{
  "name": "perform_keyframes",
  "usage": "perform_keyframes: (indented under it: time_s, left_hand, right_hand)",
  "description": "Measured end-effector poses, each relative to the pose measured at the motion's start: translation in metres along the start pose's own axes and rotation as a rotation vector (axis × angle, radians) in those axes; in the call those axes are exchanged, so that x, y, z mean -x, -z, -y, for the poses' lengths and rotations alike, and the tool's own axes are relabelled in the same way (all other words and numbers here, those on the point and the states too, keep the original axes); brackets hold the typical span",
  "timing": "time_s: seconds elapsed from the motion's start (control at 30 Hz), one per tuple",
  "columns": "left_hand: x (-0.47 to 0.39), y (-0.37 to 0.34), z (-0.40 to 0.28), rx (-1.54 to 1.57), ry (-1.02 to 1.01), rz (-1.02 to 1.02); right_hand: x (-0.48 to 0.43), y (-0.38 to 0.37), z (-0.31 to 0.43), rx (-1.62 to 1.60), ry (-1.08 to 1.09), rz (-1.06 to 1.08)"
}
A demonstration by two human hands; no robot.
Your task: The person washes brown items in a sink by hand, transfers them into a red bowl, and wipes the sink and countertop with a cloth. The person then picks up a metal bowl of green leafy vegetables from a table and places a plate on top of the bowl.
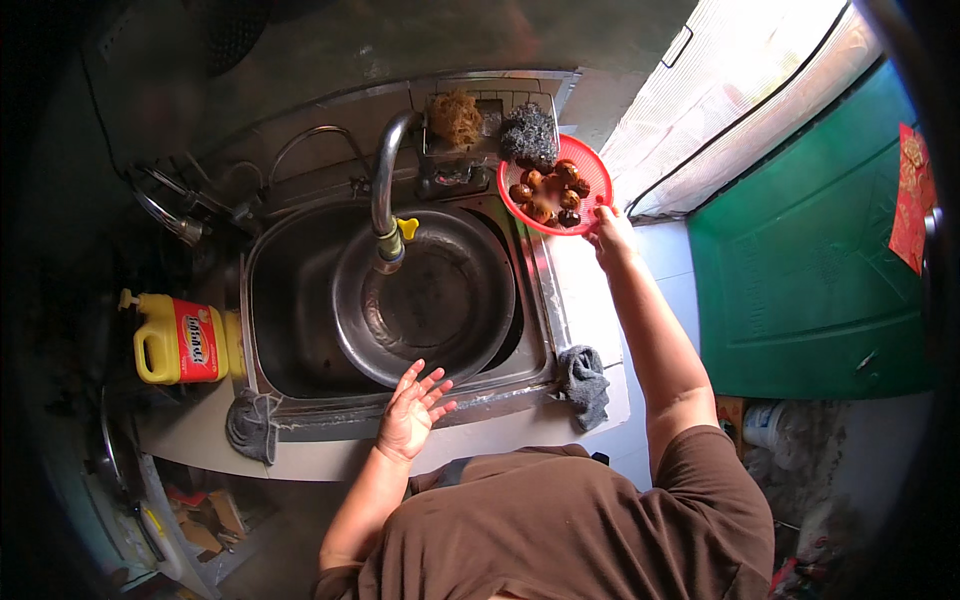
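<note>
My right hand [611, 234] grips the rim of a red plastic strainer basket [592, 166] at the sink's right back corner. Several round brown items [551, 191], perhaps chestnuts or mushrooms, lie in it. My left hand [412, 411] is held palm up with fingers apart over the sink's front edge and holds nothing. Beyond its fingertips a wide dark metal basin [435, 307] rests in the steel sink [289, 300]. A little water seems to lie in the basin. The curved faucet [391, 157], with a yellow clip [408, 228] at its spout, hangs over it.
Behind the sink, a wire rack [491, 96] holds a brown fibre scrubber [456, 118] and a steel wool pad [529, 133]. Grey cloths [585, 386] lie at the front corners. A yellow detergent jug [180, 339] stands left, a green door [810, 255] right.
</note>
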State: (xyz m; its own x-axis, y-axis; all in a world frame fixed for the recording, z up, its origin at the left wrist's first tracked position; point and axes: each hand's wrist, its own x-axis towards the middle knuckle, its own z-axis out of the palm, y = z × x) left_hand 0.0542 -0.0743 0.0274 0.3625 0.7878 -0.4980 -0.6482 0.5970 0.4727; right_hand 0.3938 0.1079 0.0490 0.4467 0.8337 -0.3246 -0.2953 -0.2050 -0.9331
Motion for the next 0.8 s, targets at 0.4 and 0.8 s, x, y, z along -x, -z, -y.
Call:
perform_keyframes:
  time_s: [0.4,0.8]
  left_hand:
    - [0.002,0.008,-0.007,0.083,-0.015,-0.031]
    - [0.003,0.012,-0.007,0.097,-0.031,-0.032]
  right_hand:
    - [-0.017,-0.017,-0.008,-0.017,-0.122,-0.177]
    - [-0.022,-0.014,-0.016,-0.074,-0.130,-0.170]
